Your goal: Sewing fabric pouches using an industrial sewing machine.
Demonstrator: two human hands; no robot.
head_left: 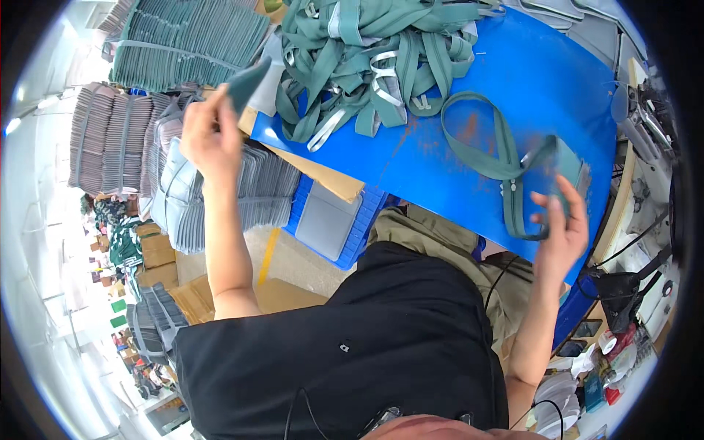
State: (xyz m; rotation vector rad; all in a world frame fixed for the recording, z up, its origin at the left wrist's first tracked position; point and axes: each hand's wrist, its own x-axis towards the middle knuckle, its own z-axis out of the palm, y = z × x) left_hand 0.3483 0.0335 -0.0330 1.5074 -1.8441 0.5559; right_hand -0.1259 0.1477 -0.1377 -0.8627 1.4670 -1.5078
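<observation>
My left hand (pixel 213 136) is raised off the table's left edge, with thumb and fingers pinched on a flat dark green fabric piece (pixel 250 82). My right hand (pixel 561 229) is over the table's near right part, its fingers apart and slightly bent. Beside those fingers lies a looped green zipper strip (pixel 477 158), with a zipper pull on it. Part of the strip near the hand is smeared by motion, and its near end passes close behind the thumb. Farther back, a tangled heap of green zipper strips (pixel 374 62) with pale ends covers the table.
The blue table (pixel 513 73) has worn brown patches. Bundled stacks of green panels (pixel 187 44) and grey panels (pixel 257 194) stand at left. A blue crate (pixel 301 220) holding a grey panel sits below the table edge. A sewing machine (pixel 653 125) is at right.
</observation>
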